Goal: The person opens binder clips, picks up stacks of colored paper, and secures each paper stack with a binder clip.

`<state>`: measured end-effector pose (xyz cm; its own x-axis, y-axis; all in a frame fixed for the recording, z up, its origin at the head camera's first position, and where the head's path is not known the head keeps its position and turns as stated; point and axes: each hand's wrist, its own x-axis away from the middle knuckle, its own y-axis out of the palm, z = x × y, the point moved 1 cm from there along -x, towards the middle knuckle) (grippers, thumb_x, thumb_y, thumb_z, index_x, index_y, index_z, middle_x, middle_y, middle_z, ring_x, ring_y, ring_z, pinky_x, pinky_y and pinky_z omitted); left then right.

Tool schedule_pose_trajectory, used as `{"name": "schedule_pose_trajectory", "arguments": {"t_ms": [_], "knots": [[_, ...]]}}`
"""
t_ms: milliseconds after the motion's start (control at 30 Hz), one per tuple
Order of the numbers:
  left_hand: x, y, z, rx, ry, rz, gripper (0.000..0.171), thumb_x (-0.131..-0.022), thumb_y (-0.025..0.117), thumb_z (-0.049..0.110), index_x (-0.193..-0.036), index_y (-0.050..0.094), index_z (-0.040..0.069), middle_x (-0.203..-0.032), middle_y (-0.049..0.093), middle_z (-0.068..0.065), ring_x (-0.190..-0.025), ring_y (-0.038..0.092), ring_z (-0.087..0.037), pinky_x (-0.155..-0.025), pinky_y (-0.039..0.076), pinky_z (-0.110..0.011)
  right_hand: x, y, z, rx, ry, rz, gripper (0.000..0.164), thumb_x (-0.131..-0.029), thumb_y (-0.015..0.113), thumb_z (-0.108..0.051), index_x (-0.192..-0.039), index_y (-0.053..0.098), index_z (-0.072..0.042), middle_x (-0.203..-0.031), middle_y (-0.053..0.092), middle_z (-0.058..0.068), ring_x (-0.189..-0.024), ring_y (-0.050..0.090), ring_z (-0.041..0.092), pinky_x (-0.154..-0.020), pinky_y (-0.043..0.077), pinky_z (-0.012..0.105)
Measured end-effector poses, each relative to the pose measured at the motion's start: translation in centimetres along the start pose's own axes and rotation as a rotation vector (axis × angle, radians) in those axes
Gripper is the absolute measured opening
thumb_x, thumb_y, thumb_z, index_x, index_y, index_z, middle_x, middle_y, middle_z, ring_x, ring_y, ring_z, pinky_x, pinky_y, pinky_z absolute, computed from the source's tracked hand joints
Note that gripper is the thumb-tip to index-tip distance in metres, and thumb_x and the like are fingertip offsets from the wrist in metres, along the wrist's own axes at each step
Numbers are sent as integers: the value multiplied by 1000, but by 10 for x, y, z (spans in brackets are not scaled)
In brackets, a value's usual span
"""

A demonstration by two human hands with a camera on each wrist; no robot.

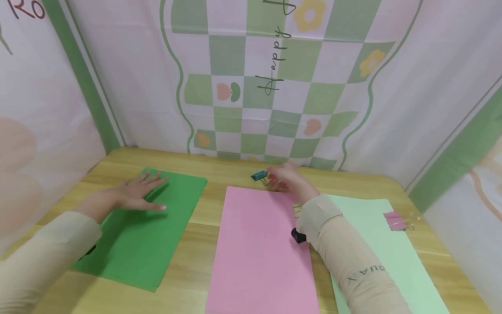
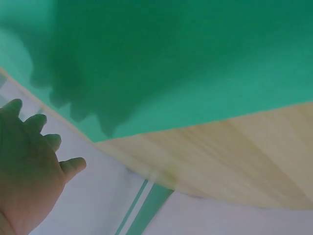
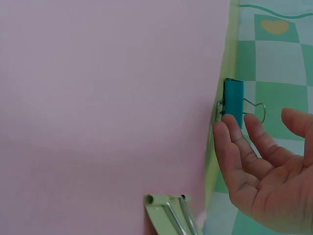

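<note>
Right hand (image 1: 288, 178), fingers loosely bent and grasping nothing, is at the teal clip (image 1: 259, 175), contact unclear; the clip sits on the tabletop (image 1: 196, 244) just beyond the pink sheet (image 1: 259, 248). Left hand (image 1: 133, 194), fingers spread, is over the green sheet (image 1: 157, 235).

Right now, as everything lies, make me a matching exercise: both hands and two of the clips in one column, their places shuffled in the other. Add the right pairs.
Things:
1. left hand
2. pink clip
3. right hand
4. black clip

Places:
A. by the teal clip
B. at the right edge of the pink sheet
C. over the dark green sheet
D. at the right edge of the mint sheet

Right pairs: 1-C, 2-D, 3-A, 4-B
</note>
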<state>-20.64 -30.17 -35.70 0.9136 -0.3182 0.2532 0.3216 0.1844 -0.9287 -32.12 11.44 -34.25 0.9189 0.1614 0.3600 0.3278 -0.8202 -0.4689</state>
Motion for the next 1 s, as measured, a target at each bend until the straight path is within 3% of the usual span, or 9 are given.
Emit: {"name": "schedule_pose_trajectory", "arguments": {"t_ms": [133, 367, 733, 1000], "knots": [[0, 4, -1, 3, 4, -9, 100, -87, 59, 67, -159, 17, 12, -163, 9, -27, -146, 2, -58, -104, 5, -85, -3, 3, 3, -18, 28, 1, 47, -103, 51, -31, -124, 59, 10, -123, 65, 27, -80, 68, 17, -71, 55, 26], [3, 4, 1, -15, 24, -3, 109, -80, 70, 65, -158, 20, 8, -162, 11, -30, -144, 7, -60, -101, 11, -86, -5, 5, 3, -53, 54, 10, 47, -103, 51, -31, -124, 59, 10, -121, 66, 27, -69, 65, 12, -64, 52, 23], [2, 10, -1, -7, 0, -45, 110, -80, 68, 68, -159, 19, 8, -164, 9, -27, -146, 6, -58, -105, 10, -84, -11, 9, 2, -70, 66, 16, 41, -100, 57, -26, -120, 62, 10, -93, 73, 15, -61, 63, 9, -62, 53, 23], [1, 15, -6, 29, 3, -54, 110, -82, 67, 67, -159, 15, 7, -164, 3, -27, -146, 2, -58, -107, 12, -82, -14, 9, 1, -71, 89, 13, 38, -101, 56, -23, -120, 62, 9, -85, 72, 10, -59, 63, 9, -65, 54, 24]]}}
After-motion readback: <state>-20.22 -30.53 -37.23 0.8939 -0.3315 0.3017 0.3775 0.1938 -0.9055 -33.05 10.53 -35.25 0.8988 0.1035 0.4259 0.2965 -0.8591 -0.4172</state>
